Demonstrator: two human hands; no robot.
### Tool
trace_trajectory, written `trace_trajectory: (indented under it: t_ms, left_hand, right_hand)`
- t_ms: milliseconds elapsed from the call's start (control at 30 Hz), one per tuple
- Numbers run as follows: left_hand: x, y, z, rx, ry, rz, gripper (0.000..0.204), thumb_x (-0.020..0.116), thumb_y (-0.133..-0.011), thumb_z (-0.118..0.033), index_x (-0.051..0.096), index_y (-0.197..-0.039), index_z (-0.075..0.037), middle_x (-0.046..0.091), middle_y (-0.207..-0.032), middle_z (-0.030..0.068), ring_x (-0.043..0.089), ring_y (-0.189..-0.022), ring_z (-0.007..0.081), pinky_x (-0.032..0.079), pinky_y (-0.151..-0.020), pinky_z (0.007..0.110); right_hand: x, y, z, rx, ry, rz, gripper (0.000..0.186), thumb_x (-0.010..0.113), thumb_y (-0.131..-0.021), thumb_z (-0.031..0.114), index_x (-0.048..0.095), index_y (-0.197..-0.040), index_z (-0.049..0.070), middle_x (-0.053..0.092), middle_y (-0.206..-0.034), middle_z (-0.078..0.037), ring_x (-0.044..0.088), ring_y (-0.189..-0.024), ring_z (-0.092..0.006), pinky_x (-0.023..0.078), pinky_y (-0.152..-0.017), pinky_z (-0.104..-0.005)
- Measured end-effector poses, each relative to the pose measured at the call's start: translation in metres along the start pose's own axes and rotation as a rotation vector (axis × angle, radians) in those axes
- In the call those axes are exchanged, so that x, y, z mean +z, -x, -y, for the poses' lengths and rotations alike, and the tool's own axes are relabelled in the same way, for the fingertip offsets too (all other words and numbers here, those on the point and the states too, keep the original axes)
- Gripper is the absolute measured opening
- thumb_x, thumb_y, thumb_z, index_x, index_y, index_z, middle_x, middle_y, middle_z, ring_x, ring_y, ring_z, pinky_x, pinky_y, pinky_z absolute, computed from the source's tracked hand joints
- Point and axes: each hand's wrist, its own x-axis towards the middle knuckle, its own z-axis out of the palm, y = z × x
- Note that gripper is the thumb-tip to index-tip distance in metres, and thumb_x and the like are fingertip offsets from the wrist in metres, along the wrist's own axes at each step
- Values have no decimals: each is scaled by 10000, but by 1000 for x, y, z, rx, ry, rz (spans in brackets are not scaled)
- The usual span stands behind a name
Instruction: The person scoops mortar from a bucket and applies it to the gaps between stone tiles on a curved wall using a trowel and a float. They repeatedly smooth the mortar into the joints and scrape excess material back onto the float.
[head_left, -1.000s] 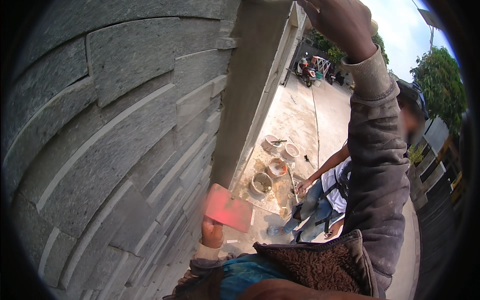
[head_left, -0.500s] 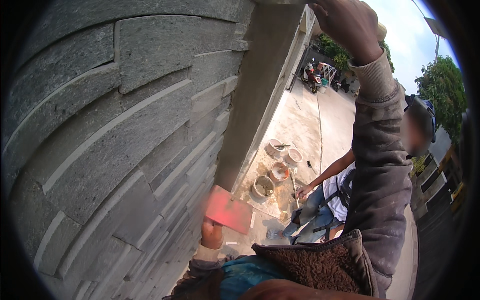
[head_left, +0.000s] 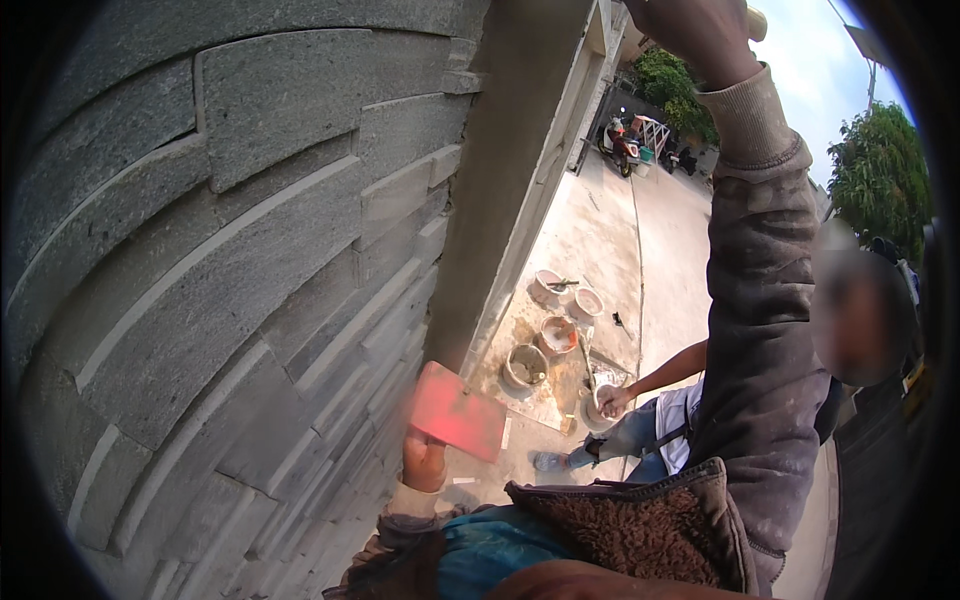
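Note:
My left hand (head_left: pixel 424 460), low beside the stone-clad wall (head_left: pixel 220 250), grips a red flat board (head_left: pixel 458 412) from underneath. My right hand (head_left: pixel 685 32) is raised high at the top edge, near the upper part of a smooth grey plastered strip (head_left: pixel 490 170) that borders the stone cladding. Its fingers are closed on something with a rounded, light wooden-looking handle (head_left: pixel 756 25); the rest of that tool is out of view.
A co-worker (head_left: pixel 680 410) stands below at my right, a hand (head_left: pixel 615 400) reaching toward a pale container. Several buckets (head_left: pixel 526 367) and tools sit on the concrete ground (head_left: pixel 560 240). Parked motorbikes (head_left: pixel 620 150) and trees (head_left: pixel 875 175) are farther back.
The co-worker has moved nearer my right arm, one hand now over a pale container. My right hand has shifted slightly upward in view; the red board stays almost still.

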Motion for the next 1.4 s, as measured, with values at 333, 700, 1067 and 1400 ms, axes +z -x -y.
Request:
trace_trajectory:
  t_ms: [333, 700, 1067, 1400]
  left_hand:
    - [-10, 9, 18, -95, 151, -44, 535, 607, -1030, -195, 419, -1484, 17, 564, -1389, 114, 594, -1212, 201, 495, -997, 334]
    - [1, 4, 5, -50, 74, -57, 496, 574, -1015, -108, 425, -1477, -7, 592, -1325, 98, 625, -1121, 167, 518, -916, 303]
    - [-2, 8, 10, -80, 162, -42, 498, 572, -1018, -110, 421, -1479, 3, 582, -1347, 109, 613, -1163, 185, 515, -948, 328]
    - [-10, 7, 22, -104, 21, -58, 459, 579, -1008, -109, 465, -1440, -1, 605, -1316, 97, 639, -1131, 176, 539, -913, 308]
  right_hand:
    - [-19, -2, 15, 109, -22, 136, 228, 587, -921, 161, 772, -1053, 148, 755, -900, -115, 726, -778, -301, 567, -650, -421]
    - [-10, 21, 10, -10, -90, 22, 180, 632, -917, 201, 763, -1024, 137, 740, -860, -119, 717, -739, -303, 562, -640, -415]
    - [-10, 39, 18, 31, 8, 16, 200, 668, -903, 230, 770, -1062, 166, 741, -861, -112, 723, -717, -273, 549, -607, -386]
    - [-16, 58, 38, 67, 7, 20, 201, 690, -873, 178, 779, -1053, 181, 731, -937, -58, 700, -684, -235, 516, -577, -369]
